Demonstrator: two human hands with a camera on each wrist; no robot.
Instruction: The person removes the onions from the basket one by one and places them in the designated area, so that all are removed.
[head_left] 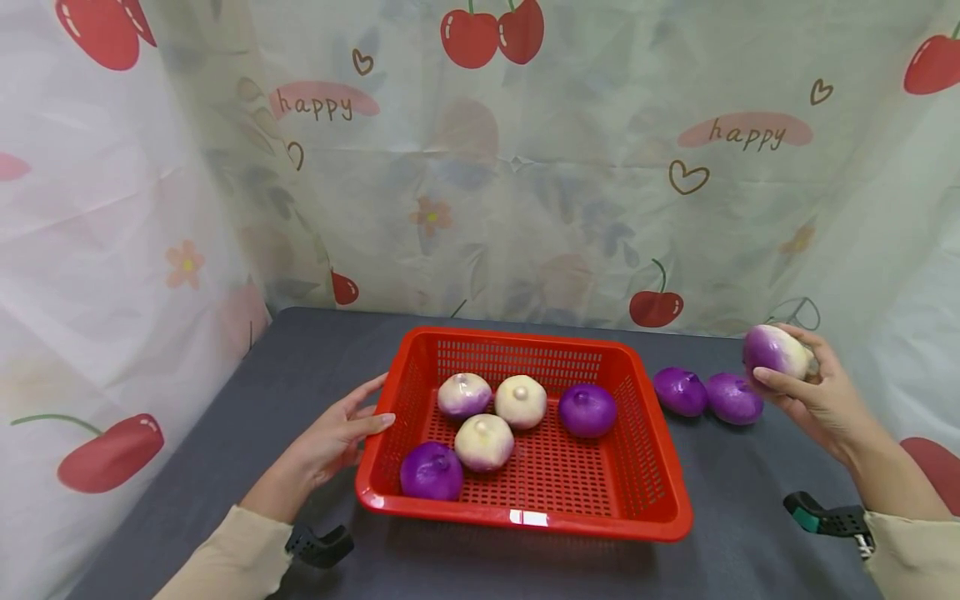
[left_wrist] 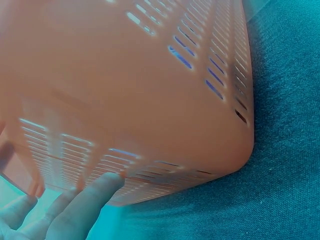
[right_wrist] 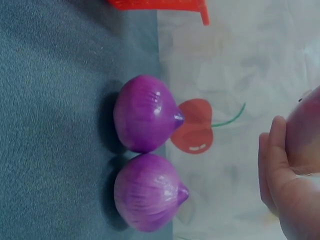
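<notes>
From my remote seat, I see the right hand (head_left: 819, 397) grip a purple-and-white onion (head_left: 770, 350), probably light, firm, slick, best cupped mid-bulb; the left hand (head_left: 330, 440) holds a red plastic basket (head_left: 600, 524).

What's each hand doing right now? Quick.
Left hand: open, touching the rim of the basket.
Right hand: closed, holding a white-and-purple onion.

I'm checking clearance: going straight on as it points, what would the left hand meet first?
The left hand would meet the red basket at its left end; they look to be touching, though exact contact is hard to judge.
</notes>
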